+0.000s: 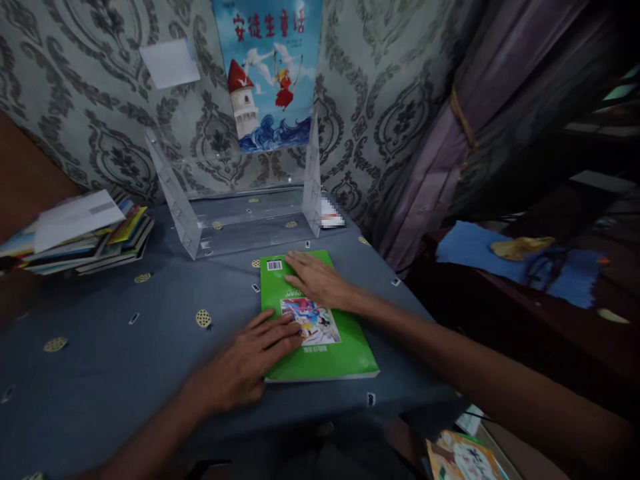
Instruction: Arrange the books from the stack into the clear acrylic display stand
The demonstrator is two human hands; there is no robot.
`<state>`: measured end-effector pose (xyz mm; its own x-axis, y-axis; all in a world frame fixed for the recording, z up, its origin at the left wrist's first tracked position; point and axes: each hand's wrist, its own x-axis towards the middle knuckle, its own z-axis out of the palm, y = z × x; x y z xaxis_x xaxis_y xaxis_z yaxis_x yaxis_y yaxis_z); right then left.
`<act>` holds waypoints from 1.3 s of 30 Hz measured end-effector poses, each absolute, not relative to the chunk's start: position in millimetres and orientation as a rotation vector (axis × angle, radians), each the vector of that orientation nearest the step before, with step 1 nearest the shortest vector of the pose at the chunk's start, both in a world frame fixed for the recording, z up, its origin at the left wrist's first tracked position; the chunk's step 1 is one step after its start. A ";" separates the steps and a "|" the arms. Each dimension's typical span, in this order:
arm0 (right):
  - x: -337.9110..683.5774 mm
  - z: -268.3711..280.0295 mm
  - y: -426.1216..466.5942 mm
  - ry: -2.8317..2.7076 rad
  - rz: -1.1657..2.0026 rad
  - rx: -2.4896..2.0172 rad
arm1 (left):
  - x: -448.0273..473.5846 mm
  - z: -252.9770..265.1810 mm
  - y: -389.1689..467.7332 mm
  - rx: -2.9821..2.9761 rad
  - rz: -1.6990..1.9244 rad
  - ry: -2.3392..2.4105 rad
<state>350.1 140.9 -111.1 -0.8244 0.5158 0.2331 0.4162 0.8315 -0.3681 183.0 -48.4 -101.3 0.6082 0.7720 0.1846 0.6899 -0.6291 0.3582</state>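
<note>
A closed green book (320, 363) lies flat near the table's front edge, a barcode at its far left corner and a colourful picture in the middle of its cover. Over the cover's left side rests my left hand (257, 353), fingers stretched toward the picture. My right hand (320, 280) lies flat across the upper right part of the cover, fingers extended toward the barcode. Both hands touch the book from above without gripping it.
Behind the book stands a clear acrylic stand (185, 227). A stack of books (95, 230) is at the left, with a blurred hand beside it. A blue poster (273, 73) hangs on the wall. More books (465, 460) sit below the table at right.
</note>
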 end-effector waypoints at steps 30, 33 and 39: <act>464.3 -109.0 -30.5 -2.618 0.460 -0.450 | 178.5 -100.2 -51.9 2.644 0.533 1.191; 452.1 -109.2 -37.5 -2.624 0.426 -0.417 | 178.2 -101.9 -52.5 2.656 0.542 1.193; 466.3 -118.4 -34.7 -2.533 0.336 -0.446 | 179.6 -102.0 -53.8 2.645 0.540 1.196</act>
